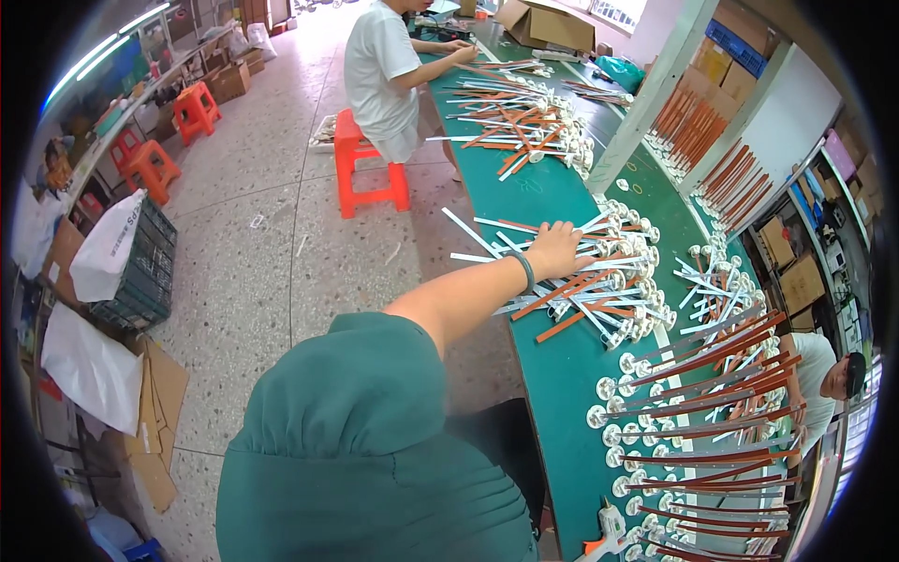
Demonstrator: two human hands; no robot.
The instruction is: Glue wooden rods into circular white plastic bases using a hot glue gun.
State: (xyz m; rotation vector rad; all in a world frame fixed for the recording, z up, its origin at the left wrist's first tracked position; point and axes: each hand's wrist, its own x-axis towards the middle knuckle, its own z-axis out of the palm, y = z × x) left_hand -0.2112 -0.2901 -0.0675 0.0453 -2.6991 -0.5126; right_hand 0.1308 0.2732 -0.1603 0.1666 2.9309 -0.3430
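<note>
My left hand [555,249] reaches over the green table to a pile of thin strips with round white ends [609,272]. A dark bracelet [523,271] circles the wrist. The fingers are bent down among the strips, and their tips are partly hidden. What they hold cannot be made out. White and orange-brown strips lie crossed in this pile, their round ends mostly toward the right. Out of view is my right hand. Close to the table's near edge, a glue gun [611,530] with an orange part is at the bottom of the picture.
Brown strips on round white bases [693,431] stand in rows along the table [543,398]. Beyond my hand is another strip pile [534,122]. A person [382,70] sits there on a red stool [348,169]; another person [817,389] is across the table.
</note>
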